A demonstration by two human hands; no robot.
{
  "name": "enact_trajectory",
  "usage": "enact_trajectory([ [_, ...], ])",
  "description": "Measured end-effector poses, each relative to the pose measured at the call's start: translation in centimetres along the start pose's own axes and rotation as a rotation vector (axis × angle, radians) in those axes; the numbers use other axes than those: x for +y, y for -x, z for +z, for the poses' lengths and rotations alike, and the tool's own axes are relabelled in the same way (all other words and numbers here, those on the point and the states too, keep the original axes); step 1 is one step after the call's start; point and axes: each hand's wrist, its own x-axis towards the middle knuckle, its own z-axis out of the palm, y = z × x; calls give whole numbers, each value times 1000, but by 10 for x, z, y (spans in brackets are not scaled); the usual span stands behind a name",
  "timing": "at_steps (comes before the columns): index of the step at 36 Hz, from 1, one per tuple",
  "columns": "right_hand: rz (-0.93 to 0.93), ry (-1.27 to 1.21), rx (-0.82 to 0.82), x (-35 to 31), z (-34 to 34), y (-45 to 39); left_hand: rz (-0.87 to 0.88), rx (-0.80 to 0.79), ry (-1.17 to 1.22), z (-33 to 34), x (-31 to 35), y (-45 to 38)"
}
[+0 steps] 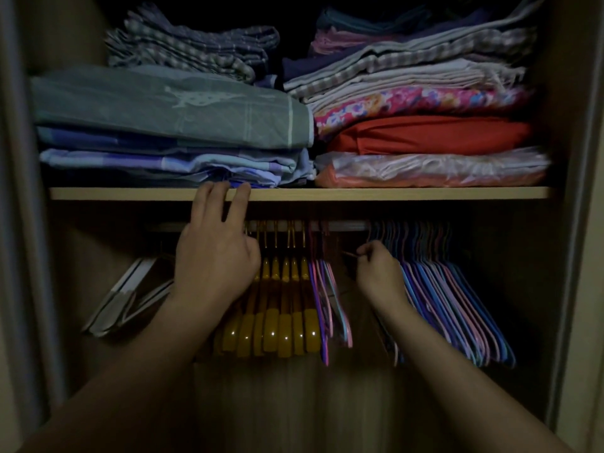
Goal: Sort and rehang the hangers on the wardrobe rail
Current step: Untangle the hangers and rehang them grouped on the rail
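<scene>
— Where are the hangers right now?

— All on the rail [340,226] under the shelf [359,193]. A bunch of yellow hangers [284,322] hangs left of middle, a few pink and purple hangers [330,308] just beside them, then a gap, then a thick row of blue and pink hangers [457,305] to the right. Some white hangers [124,299] sit tilted at the far left.

— And the hands?

— The left hand [215,256] is up at the rail next to the yellow bunch, fingers spread and fairly straight, fingertips reaching the shelf edge. I can't tell whether its thumb has hold of a hook. The right hand [379,273] is curled in the gap, pinching something thin, like a wire hanger [349,254]; it's too dark to be sure.

— What's on the shelf?

— Folded bedding [170,109] on the left, a stack of folded cloths [425,125] on the right.
</scene>
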Motion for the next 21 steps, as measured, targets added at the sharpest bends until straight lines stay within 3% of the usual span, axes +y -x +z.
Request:
enact_trajectory([
  [8,112,101,-138,14,2,0,13,5,15,-2,-2,0],
  [15,218,-106,-190,49,-38,83,-44,-1,54,-3,7,3],
  [17,290,-248,-179,62,-54,121,-74,14,131,-2,8,12],
  [21,417,-316,-279,101,-66,188,-264,71,586,13,23,85],
])
